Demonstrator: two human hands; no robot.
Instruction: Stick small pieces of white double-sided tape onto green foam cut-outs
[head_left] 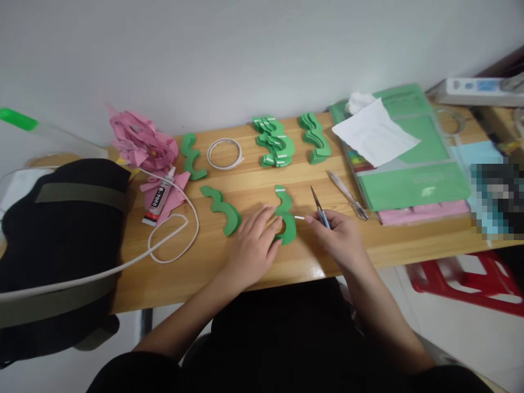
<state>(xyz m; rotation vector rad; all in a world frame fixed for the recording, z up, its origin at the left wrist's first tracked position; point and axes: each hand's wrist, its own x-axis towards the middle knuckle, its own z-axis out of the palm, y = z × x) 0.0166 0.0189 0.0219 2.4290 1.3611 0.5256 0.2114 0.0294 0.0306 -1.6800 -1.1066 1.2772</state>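
Observation:
My left hand lies with its fingers stretched out over the left edge of a wavy green paper cutout, which is flat on the table and partly hidden by the fingers. A short white strip sits across the cutout's top end. Just to the right, my right hand is closed around a small pair of scissors, blades pointing up and away. Between its thumb and finger I also see a narrow white strip, its free end close to the cutout. Another green cutout lies left of my left hand.
Green cutout stacks and a white tape roll lie toward the wall. Pink paper scraps, a glue tube and a white cable are left, beside a black bag. A pen and green folder lie right.

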